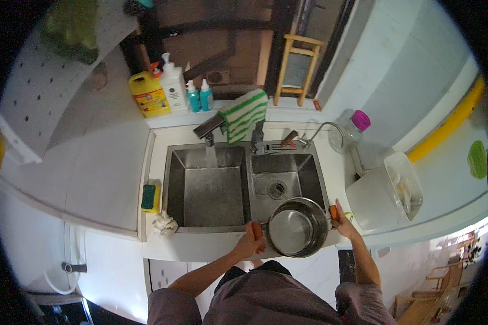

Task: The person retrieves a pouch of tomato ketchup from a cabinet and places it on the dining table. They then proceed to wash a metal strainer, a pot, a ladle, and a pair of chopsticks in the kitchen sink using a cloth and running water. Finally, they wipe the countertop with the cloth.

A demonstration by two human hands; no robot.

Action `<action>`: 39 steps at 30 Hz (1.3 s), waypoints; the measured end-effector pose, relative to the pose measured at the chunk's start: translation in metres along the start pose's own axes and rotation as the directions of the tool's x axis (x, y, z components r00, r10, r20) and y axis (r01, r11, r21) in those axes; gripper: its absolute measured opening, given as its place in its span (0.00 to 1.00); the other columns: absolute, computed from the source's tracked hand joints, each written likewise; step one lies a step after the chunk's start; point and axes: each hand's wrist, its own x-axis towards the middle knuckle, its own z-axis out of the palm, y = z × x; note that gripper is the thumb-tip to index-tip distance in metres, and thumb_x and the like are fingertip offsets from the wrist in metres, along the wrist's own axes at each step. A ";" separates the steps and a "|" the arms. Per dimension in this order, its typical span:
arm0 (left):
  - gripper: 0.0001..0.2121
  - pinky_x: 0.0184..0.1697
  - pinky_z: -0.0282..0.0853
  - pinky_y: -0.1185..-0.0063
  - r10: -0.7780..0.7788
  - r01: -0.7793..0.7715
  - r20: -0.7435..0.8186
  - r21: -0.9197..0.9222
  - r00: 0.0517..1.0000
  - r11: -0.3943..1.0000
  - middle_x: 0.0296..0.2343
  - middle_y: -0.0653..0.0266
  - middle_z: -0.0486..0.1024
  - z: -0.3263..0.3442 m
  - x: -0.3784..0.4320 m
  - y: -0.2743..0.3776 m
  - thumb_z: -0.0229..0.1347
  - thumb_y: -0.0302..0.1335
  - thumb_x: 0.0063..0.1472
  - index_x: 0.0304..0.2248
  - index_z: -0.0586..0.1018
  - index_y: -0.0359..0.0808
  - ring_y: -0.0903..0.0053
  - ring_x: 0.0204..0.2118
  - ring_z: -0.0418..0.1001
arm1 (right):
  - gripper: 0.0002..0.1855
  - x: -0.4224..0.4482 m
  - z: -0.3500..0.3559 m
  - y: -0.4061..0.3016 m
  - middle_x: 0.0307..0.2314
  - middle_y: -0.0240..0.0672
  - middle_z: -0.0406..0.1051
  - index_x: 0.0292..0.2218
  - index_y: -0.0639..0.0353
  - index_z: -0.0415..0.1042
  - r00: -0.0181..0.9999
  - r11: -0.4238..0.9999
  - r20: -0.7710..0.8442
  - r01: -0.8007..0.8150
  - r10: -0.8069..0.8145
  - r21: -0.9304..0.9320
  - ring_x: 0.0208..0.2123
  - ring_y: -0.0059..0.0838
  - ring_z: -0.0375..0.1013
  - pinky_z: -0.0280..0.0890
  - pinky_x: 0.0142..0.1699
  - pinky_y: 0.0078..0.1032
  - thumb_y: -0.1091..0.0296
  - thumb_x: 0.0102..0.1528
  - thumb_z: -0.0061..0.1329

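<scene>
My left hand (250, 239) grips one side handle of a stainless-steel pot (319, 219). On the other side, my right hand (342, 223) holds its orange-brown handle (333, 212). The pot is over the front edge of the smaller right sink basin (264, 185), its opening towards me and a little liquid or sheen on its bottom. Beyond its far rim, a thin streak, perhaps water, reaches towards the drain strainer (277, 189). Water runs from the dark faucet (208, 131) into the larger left basin (213, 195). A green-striped cloth (246, 115) hangs over the faucet.
A sponge (150, 198) and a crumpled cloth or paper (164, 224) lie left of the sink. Bottles, including a yellow jug (149, 95), line the sill. To the right stand a slim curved tap (329, 125), a clear jar with a pink lid (361, 120) and a white bin (374, 199).
</scene>
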 end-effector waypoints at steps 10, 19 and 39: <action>0.30 0.36 0.65 0.70 0.066 -0.089 0.193 0.112 0.979 0.990 0.40 0.48 0.60 0.053 0.036 0.009 0.46 0.33 0.55 0.50 0.40 0.37 0.65 0.37 0.67 | 0.30 0.015 -0.081 -0.017 0.32 0.46 0.66 0.48 0.61 0.54 0.940 0.789 0.060 -0.245 0.335 -0.563 0.33 0.34 0.66 0.60 0.40 0.28 0.69 0.41 0.42; 0.20 0.37 0.62 0.75 -0.194 0.220 0.104 -0.466 0.976 0.857 0.36 0.61 0.66 -0.014 0.040 -0.090 0.46 0.35 0.56 0.47 0.59 0.39 0.73 0.37 0.66 | 0.21 0.247 0.013 -0.008 0.42 0.40 0.61 0.43 0.63 0.62 0.566 0.894 0.707 -0.134 0.423 -0.427 0.42 0.33 0.62 0.56 0.47 0.26 0.60 0.50 0.40; 0.18 0.39 0.62 0.78 0.011 -0.121 -0.271 -0.391 0.962 0.912 0.36 0.63 0.67 -0.095 0.050 -0.061 0.43 0.35 0.58 0.45 0.62 0.35 0.76 0.37 0.67 | 0.14 0.294 0.040 -0.051 0.25 0.40 0.67 0.35 0.62 0.66 0.684 0.690 0.697 0.399 0.215 -0.605 0.30 0.35 0.67 0.60 0.35 0.32 0.63 0.51 0.36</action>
